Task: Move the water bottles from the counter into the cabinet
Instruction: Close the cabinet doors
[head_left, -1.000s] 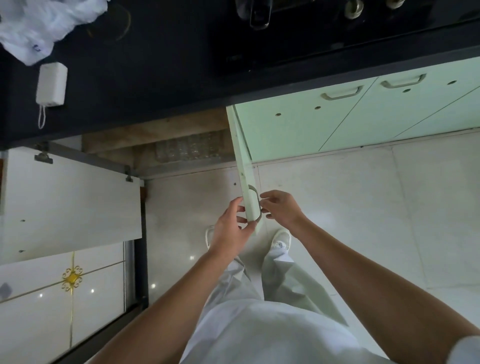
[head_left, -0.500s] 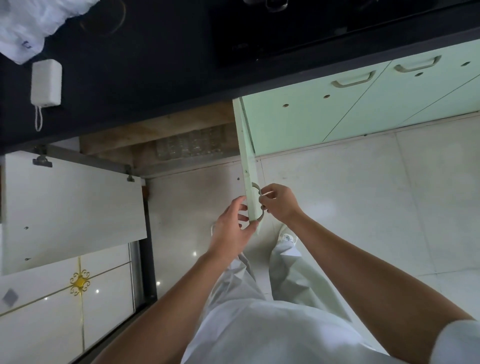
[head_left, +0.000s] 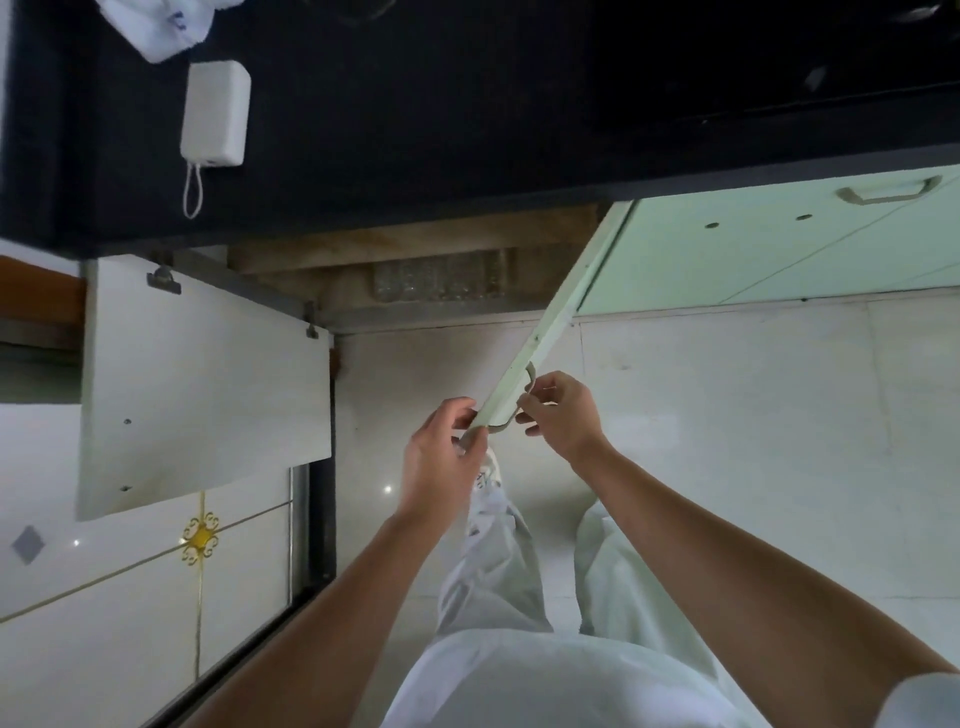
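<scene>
A row of clear, blurred water bottles (head_left: 441, 280) stands inside the cabinet (head_left: 415, 249), well beyond both hands. The left hand (head_left: 441, 460) grips the green door (head_left: 550, 332) at its end; the right hand (head_left: 563, 415) pinches its handle (head_left: 529, 376).

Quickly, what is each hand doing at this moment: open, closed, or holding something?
Left hand: grips the lower corner of the green cabinet door.
Right hand: pinches the door handle.
</scene>
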